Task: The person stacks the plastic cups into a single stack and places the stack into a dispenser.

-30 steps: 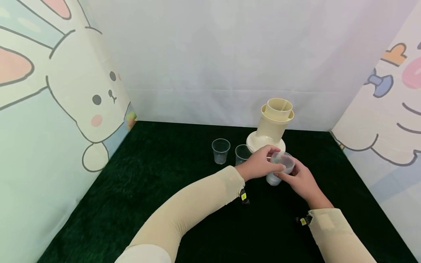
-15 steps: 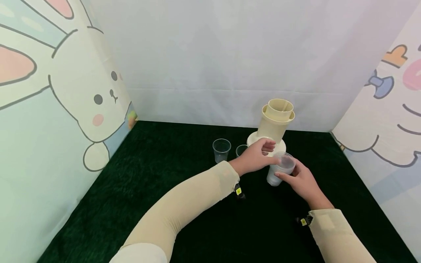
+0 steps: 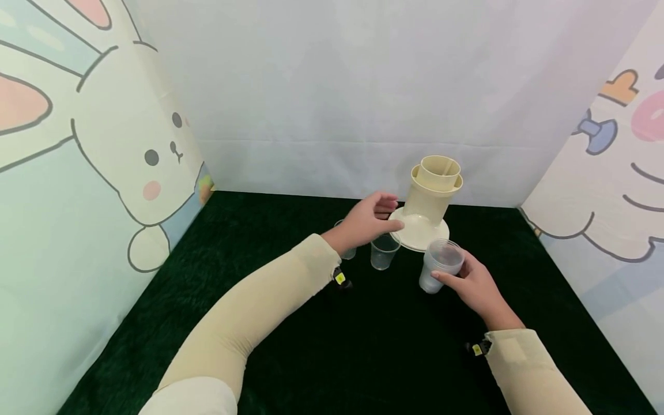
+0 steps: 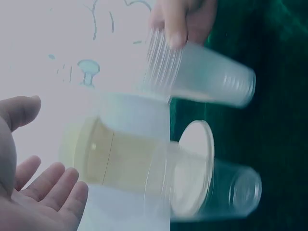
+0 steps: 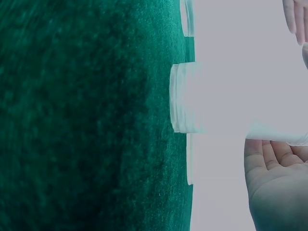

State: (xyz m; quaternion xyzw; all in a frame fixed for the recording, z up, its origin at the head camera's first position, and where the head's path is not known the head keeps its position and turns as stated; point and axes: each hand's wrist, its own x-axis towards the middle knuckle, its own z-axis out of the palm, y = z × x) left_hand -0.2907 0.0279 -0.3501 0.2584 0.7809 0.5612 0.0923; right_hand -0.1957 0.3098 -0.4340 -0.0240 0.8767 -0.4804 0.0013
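Observation:
A stack of clear plastic cups [image 3: 440, 266] stands upright on the green cloth, and my right hand [image 3: 474, 288] grips it near the rims from the right side. In the left wrist view the nested rims of the stack [image 4: 211, 77] show under the right thumb. My left hand [image 3: 365, 222] hovers over the single cups with fingers relaxed and nothing in it. Just below it stands one clear plastic cup [image 3: 384, 253]. Another single cup [image 3: 349, 253] is further left, mostly hidden behind the left wrist.
Behind the cups stands a cream cylindrical holder [image 3: 430, 193] on a round white base [image 3: 417, 233]. Dark green plush cloth [image 3: 363, 346] covers the table. A white backdrop [image 3: 321, 104] rises at the back, with cartoon-printed panels [image 3: 135, 144] on both sides.
My left hand has left the rims of the cup stack and moved left and back, over the single cups. My right hand keeps its hold on the stack in the same place.

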